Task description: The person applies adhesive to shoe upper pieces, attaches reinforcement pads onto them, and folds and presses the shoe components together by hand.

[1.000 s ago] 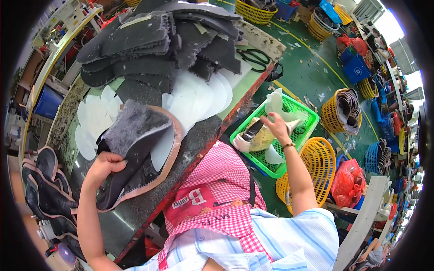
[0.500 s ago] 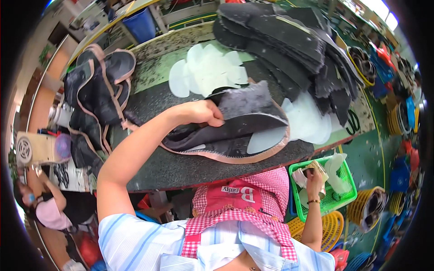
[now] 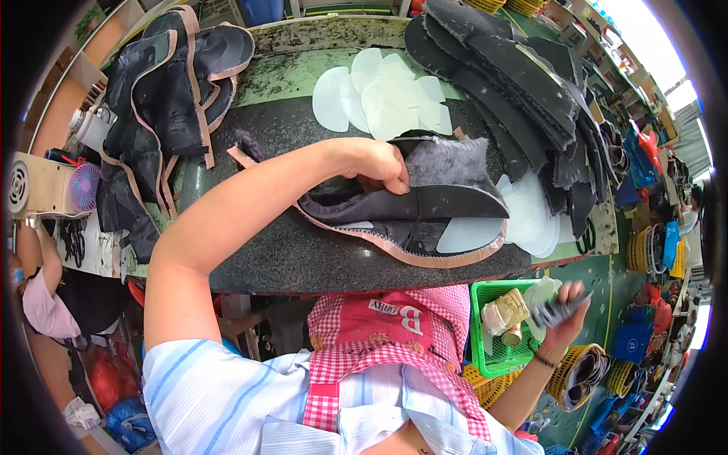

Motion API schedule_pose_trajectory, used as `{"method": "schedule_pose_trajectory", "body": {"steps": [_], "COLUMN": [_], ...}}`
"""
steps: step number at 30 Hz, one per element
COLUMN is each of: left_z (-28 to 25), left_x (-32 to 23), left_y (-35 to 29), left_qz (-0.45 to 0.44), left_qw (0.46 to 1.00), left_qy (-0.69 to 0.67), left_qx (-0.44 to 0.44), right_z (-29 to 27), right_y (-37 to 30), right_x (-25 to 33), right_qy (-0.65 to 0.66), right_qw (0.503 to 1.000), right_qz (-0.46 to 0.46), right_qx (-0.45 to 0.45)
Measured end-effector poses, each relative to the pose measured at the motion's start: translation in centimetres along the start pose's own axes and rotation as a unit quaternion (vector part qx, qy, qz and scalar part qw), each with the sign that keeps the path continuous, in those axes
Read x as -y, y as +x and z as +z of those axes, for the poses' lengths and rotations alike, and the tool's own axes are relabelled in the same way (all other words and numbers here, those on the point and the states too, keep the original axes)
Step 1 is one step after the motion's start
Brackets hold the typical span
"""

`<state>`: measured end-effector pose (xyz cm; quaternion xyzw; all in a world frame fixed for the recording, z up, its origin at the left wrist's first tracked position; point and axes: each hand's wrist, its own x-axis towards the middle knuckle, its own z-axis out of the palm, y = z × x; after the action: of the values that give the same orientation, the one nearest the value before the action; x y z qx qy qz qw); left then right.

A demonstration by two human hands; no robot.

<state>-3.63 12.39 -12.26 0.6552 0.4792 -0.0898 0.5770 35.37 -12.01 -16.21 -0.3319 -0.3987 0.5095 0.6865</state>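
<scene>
My left hand (image 3: 383,168) pinches the upper edge of a black fleece-lined boot upper (image 3: 364,205), which lies on the dark work board (image 3: 303,265). The piece is folded open, its grey fluff showing, with a tan strip along its lower edge. A pale translucent insert (image 3: 466,233) sits inside its right end. My right hand (image 3: 565,322) is raised beside the green basket (image 3: 476,326), closed on a small dark grey object (image 3: 560,309) too blurred to name. Cream rolls (image 3: 506,309) lie in that basket.
Black uppers with tan edging (image 3: 155,114) are heaped at the left. White plastic cutouts (image 3: 387,98) lie behind my left hand, and black fleece pieces (image 3: 500,83) pile up at the far right. Beside a fan (image 3: 83,187), another person's arm (image 3: 49,254) shows.
My right hand has left the cream rolls in the basket and moved right and up, now with the dark grey object. My left hand still pinches the upper. The whole view has shifted.
</scene>
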Motion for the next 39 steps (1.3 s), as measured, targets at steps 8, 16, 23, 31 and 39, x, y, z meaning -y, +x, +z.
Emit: {"method": "schedule_pose_trajectory", "body": {"steps": [8,16,23,31,39], "left_z": [-0.3,-0.7,-0.5,0.4,0.4], "left_x": [0.1,1.4,2.7,2.1,1.4], "left_y": [-1.4,-1.6,0.8,0.3,-0.8], "left_qz": [0.015,0.057,0.005,0.149,0.13], "left_qw": [1.0,0.998,1.0,0.987,0.991], "left_qy": [0.026,0.013,0.006,0.047,-0.021], "left_qx": [0.0,0.013,0.015,-0.039,-0.011], "right_z": [25.1,18.1,18.6,5.9,-16.1], "right_y": [10.3,11.4,8.6,8.2,-1.4], "right_x": [-7.5,-4.6,-2.9,2.4,0.1], "right_qy": [-0.452,-0.583,-0.453,-0.499,-0.459], "right_qw": [0.788,0.752,0.822,0.818,0.807], "right_qz": [-0.229,-0.2,-0.315,-0.237,0.081], "right_qx": [0.349,0.233,0.141,-0.159,-0.363]}}
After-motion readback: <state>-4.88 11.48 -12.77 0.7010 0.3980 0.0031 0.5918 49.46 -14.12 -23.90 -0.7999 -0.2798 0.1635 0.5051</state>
